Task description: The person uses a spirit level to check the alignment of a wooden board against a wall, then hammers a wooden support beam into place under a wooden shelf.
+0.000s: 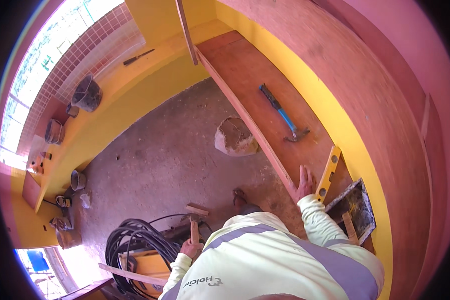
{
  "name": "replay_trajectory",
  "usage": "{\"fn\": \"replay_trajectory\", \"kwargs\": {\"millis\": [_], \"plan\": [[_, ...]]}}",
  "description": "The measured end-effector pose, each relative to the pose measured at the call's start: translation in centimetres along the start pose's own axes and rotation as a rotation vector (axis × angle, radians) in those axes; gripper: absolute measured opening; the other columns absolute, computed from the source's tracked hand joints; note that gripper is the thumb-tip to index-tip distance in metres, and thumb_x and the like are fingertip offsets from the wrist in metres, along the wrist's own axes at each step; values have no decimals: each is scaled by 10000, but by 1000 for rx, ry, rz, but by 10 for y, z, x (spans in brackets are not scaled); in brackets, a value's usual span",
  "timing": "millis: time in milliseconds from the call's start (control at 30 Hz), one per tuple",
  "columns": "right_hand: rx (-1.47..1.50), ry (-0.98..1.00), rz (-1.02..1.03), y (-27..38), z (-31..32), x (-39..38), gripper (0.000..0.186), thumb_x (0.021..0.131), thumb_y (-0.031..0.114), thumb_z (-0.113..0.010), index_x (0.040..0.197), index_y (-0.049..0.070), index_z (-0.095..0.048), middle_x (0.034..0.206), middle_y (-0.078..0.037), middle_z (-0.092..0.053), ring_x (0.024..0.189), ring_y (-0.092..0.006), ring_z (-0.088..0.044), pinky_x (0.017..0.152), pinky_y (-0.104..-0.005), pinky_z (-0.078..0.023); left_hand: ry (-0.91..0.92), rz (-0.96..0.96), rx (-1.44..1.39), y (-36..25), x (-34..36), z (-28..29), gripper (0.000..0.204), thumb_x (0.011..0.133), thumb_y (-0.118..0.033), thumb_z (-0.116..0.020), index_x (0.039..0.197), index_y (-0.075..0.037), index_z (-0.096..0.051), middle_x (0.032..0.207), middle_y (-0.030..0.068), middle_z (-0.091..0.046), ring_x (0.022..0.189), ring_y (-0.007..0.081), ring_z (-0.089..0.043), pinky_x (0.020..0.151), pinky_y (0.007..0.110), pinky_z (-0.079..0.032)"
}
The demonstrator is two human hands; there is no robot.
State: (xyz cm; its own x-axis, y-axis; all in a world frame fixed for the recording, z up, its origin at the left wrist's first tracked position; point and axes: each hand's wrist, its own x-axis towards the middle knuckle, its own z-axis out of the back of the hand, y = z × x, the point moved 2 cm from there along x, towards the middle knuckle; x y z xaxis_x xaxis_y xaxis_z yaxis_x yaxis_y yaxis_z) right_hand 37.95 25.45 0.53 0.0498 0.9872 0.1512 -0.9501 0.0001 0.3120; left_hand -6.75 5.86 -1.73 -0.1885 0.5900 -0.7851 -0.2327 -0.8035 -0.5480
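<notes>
My left hand (190, 248), low and left of my body, is closed around the wooden handle of a hammer (194, 231). Its dark head points away from me, beside a short wood block (197, 210). My right hand (306, 184) lies open on the near end of a reddish-brown wooden shelf (230, 60), at its raised edge strip (255, 130). Just right of those fingers, a yellow spirit level (328, 175) leans near the yellow wall. Farther along the shelf lies a claw hammer with a blue and black handle (280, 112).
A mortar-crusted tray (357, 212) sits by my right arm. Below the shelf, an open sack (235, 137) stands on the floor. Coiled black cable (135, 237) lies at lower left, near a wood strip (132, 275). Black buckets (87, 94) line the yellow ledge (115, 100).
</notes>
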Motion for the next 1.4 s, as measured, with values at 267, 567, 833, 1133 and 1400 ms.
{"fn": "replay_trajectory", "kwargs": {"millis": [267,567,833,1133,1400], "plan": [[274,-132,156,48,-31,168,548,723,115,-692,1223,-14,-508,1199,-219,-520,1105,-383,-500,956,-425,-410,7,-164,147,-50,85,62,400,644,-188,-724,942,39,-585,805,98,-620,691,182,-584,658,305,-477],[523,292,301,217,-159,218,473,748,181,-699,1166,1,-569,1012,-194,-643,933,-332,-627,828,-388,-503,38,-309,270,-122,189,159,321,689,-182,-682,909,36,-597,828,134,-615,719,230,-595,656,325,-483],[369,580,68,323,-238,373,519,754,197,-690,1210,2,-540,1021,-188,-649,953,-307,-639,812,-371,-512,-37,-150,268,-246,252,288,378,688,-188,-680,944,53,-540,750,155,-605,672,262,-616,620,367,-484],[700,-96,-3,365,-307,613,884,731,166,-729,1435,20,-215,1409,-235,-356,1272,-356,-411,1044,-376,-360,68,-50,23,-352,345,387,289,715,-47,-629,929,21,-447,643,113,-545,450,226,-562,409,359,-474],[852,34,-397,343,-344,705,699,691,270,-785,1181,-57,-409,1126,-177,-559,1011,-250,-554,872,-378,-456,-37,-311,421,-408,410,402,293,737,-150,-657,929,37,-540,779,192,-617,707,275,-629,626,380,-487]]}}
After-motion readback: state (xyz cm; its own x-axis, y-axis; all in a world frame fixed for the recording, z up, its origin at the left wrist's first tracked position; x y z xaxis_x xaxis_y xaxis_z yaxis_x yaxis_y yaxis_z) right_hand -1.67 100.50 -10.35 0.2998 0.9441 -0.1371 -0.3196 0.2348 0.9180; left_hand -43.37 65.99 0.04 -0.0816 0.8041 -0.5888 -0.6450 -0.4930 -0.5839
